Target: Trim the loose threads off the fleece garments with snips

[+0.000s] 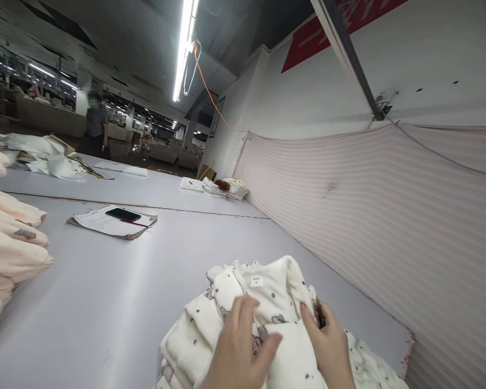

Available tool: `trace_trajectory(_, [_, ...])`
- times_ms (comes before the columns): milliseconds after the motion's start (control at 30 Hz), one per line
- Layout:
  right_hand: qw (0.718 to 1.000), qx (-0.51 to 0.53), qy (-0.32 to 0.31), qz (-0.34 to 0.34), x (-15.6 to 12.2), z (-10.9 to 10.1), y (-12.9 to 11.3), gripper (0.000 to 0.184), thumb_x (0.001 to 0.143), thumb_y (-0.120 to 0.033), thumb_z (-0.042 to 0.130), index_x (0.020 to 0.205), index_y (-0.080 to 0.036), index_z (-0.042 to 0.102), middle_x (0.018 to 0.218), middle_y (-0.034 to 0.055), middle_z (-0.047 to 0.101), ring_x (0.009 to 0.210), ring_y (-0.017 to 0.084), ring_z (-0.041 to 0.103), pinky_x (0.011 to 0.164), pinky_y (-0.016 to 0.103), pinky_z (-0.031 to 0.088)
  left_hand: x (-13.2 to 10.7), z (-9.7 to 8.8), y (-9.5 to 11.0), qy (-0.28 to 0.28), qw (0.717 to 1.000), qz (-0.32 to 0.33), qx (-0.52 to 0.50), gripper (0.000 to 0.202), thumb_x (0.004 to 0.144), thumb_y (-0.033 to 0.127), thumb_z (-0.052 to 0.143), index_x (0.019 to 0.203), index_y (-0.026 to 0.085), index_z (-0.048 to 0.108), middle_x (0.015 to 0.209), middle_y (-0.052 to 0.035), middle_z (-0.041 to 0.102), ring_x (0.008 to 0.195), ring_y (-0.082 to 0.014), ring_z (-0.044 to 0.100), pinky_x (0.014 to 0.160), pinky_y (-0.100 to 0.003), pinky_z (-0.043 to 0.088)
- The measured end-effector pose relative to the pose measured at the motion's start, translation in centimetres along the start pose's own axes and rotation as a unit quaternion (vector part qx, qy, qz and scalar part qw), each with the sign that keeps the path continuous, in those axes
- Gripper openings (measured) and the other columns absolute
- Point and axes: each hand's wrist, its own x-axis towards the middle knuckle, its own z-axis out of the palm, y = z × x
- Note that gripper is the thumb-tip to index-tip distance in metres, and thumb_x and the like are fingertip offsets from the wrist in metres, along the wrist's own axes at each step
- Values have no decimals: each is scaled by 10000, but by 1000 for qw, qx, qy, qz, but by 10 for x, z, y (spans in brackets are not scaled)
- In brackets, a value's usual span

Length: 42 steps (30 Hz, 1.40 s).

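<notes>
A white garment (267, 297) printed with small grey hearts and animal figures lies bunched on the table in front of me. A small white label (256, 281) shows on its upper part. My left hand (243, 340) is over the middle of the cloth, its thumb and fingers apart. At the garment's right side, my right hand (328, 340) is closed around dark thread snips (320, 313) with the tip pointing up. Its thumb is against a fold of the cloth. My palms hide part of the garment, and the snips' lower end is out of sight.
Peach garments (12, 243) are piled at the left. A black phone (123, 214) and a red pen (134, 222) lie on papers (105, 222). Paper stacks (216, 187) stand at the table's (178, 243) far end. Striped cloth (368, 205) hangs along the right. A person (96, 124) stands beyond.
</notes>
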Motion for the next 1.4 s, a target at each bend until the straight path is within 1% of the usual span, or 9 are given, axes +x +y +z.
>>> trace_trajectory(67, [999,23,1,-29,-7,4,-7,320,764,-528,483,822,-227,576,646,-24,617,558,160,510,551,238,414,32,-15,11,22,1000,-3,-19,600,822,351,553,1370,219,348,1455,-127,343,1353,-310,272,1092,-491,251])
trace_trajectory(133, [998,32,19,-41,-9,5,-10,304,771,-516,470,844,-239,569,677,-28,615,551,153,490,544,237,402,67,-21,19,-34,994,-36,-95,673,798,270,559,1417,258,293,1499,-68,313,1405,-276,162,1130,-452,158])
trace_trajectory(267, [998,-48,50,-3,9,-3,-6,237,795,-463,442,880,-267,545,735,-11,646,643,202,582,587,270,416,105,-12,15,-132,974,-75,-167,244,828,309,482,971,210,654,1028,-47,662,1010,-248,570,907,-364,414])
trace_trajectory(400, [993,-113,27,18,28,-7,-3,158,825,-389,406,905,-261,454,806,23,667,695,247,616,553,293,398,89,3,-5,-205,940,-136,-235,216,811,367,512,778,184,621,690,18,589,662,-169,548,619,-270,432])
trace_trajectory(533, [994,-86,-27,-65,12,-6,-11,179,821,-447,455,821,-274,501,886,-8,659,769,215,617,600,285,425,69,10,-14,-166,937,-157,-265,235,845,398,491,801,184,579,758,14,555,723,-164,517,653,-260,404])
trace_trajectory(733, [977,-53,-32,-206,-20,-5,-23,269,895,-437,411,1018,-298,605,1000,10,642,843,196,636,643,274,481,62,13,-5,-128,941,-126,-287,214,860,368,508,773,189,586,759,24,539,769,-164,502,700,-260,392])
trace_trajectory(1267, [976,-73,-22,-206,-12,1,-23,385,916,-473,376,924,-269,702,938,42,719,845,229,672,662,282,493,55,13,4,-96,969,-76,-213,234,883,338,477,816,195,649,832,-12,654,839,-192,600,782,-287,479])
trace_trajectory(1333, [983,-36,-25,-178,-7,-1,-20,396,901,-477,390,915,-250,715,986,55,721,931,247,654,777,315,493,47,19,4,-62,981,-67,-169,224,865,339,499,944,201,658,971,-55,658,977,-246,586,877,-366,465])
trace_trajectory(1400, [992,-17,-4,-125,-5,-2,-19,414,875,-511,415,957,-228,706,1065,74,705,1017,274,621,858,354,474,29,32,1,43,997,-19,-61,383,832,320,550,1200,216,568,1238,-105,570,1209,-315,458,1021,-486,359])
